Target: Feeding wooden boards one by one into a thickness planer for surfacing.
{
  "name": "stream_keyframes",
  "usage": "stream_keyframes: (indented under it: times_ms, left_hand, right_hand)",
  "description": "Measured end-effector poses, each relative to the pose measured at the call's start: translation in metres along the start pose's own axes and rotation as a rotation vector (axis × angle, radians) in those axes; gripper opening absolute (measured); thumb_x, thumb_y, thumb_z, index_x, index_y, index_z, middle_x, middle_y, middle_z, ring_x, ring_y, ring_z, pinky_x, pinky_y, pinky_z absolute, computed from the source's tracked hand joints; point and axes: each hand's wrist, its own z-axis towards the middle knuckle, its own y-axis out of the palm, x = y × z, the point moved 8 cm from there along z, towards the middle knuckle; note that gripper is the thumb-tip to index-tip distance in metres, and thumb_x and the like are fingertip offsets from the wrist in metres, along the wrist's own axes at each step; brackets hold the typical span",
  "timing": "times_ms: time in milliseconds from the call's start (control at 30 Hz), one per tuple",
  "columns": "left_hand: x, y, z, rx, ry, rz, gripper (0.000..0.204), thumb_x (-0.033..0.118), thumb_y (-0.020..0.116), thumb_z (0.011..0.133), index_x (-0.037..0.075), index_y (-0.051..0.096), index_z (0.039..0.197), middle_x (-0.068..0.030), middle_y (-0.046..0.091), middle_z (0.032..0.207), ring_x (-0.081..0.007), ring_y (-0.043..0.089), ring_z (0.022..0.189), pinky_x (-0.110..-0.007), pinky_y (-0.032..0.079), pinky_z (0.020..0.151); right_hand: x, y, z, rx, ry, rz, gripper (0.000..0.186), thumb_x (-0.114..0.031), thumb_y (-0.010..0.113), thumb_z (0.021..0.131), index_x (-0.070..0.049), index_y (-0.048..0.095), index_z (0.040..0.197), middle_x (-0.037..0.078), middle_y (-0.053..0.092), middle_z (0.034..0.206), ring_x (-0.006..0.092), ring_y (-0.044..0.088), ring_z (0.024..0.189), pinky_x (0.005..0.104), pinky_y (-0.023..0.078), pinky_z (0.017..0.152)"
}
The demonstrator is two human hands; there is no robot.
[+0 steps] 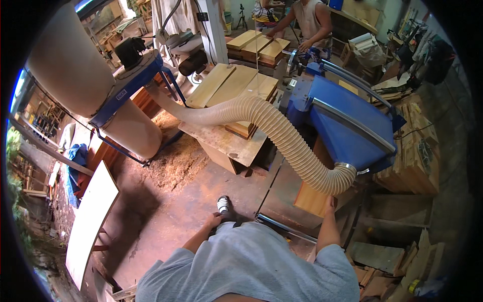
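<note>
Wood board point(309, 200) at right grip point(330, 203), hose point(279, 131) just beyond; left grip point(214, 220) by leg point(228, 216); cannot tell either's openness or hold.

Machine point(347, 105) ahead right; hose point(282, 133) runs from its near end, over the table point(221, 141), left toward the dust collector point(133, 128). Board stack point(226, 83) on table, left of machine; second stack point(255, 46) behind it, co-worker point(314, 22) behind that. Sawdust point(176, 168) on floor point(168, 214) between collector and table. Board point(309, 199) below hose's near end, right hand point(330, 203) at its right edge. Lumber point(417, 156) right of machine.
</note>
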Motion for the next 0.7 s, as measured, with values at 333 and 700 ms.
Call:
stream_keyframes:
  times_ms: [333, 700]
  left_hand:
    - [-0.008, 0.008, 0.018, -0.008, -0.013, -0.063, 0.044, 0.039, 0.056, 0.086, 0.010, 0.066, 0.118, -0.0181, 0.063, 0.119, -0.0317, 0.059, 0.113, -0.038, 0.044, 0.098]
    - [0.004, 0.015, 0.047, -0.080, 0.041, -0.060, 0.046, 0.043, 0.053, 0.085, 0.017, 0.064, 0.121, -0.0171, 0.063, 0.121, -0.0340, 0.057, 0.115, -0.042, 0.043, 0.099]
  right_hand:
    - [-0.006, -0.011, -0.069, -0.158, 0.206, 0.387, 0.058, -0.044, 0.035, 0.101, 0.001, 0.047, 0.136, 0.012, 0.054, 0.134, 0.0200, 0.051, 0.122, 0.0349, 0.043, 0.098]
    - [0.006, -0.074, -0.216, -0.454, 0.351, 0.691, 0.067, -0.054, 0.044, 0.096, 0.000, 0.048, 0.135, 0.011, 0.057, 0.129, 0.0230, 0.056, 0.115, 0.0336, 0.041, 0.099]
